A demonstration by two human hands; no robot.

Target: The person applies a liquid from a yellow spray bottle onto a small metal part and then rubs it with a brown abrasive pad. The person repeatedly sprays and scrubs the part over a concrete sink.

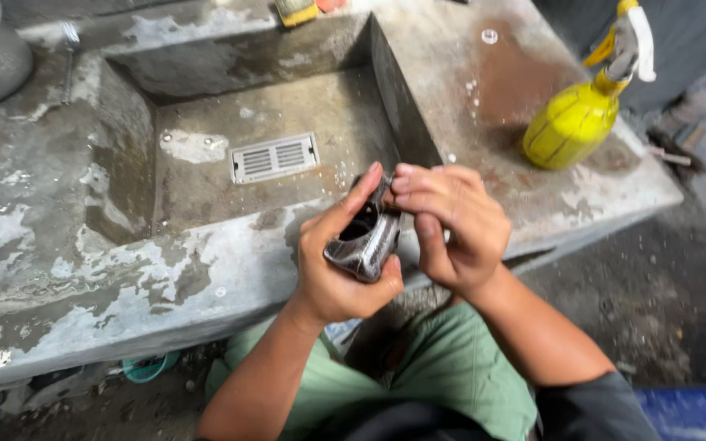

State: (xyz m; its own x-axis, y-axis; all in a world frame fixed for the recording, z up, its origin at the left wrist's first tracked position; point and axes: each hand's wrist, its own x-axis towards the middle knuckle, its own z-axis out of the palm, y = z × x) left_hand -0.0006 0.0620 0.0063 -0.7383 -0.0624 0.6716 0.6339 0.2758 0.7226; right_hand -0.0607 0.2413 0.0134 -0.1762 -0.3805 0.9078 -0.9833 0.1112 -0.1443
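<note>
Head view, frame centre: left hand (341, 265) grips a metal part (367, 241); right hand's (451, 224) curled fingers (418, 181) pinch its top edge, likely mid-cleaning.

— What am I looking at in the left hand (332, 265)?

— I'm seeing a dark metal part (364, 242), glossy and wet-looking, catching light along its curved side. The right hand (455, 224) is touching its top edge.

— And the surface beneath?

— The concrete sink (83, 212) is showing rough and matt, blotched with pale patches. Its drain grate (274, 158) is looking like dull light metal, slotted.

— Anything shinier?

— The yellow spray bottle (572, 124) is reading as smooth, glossy plastic. The shorts (451, 367) are looking like soft green cloth, matt. The ground (663, 302) is appearing gritty and dark.
</note>
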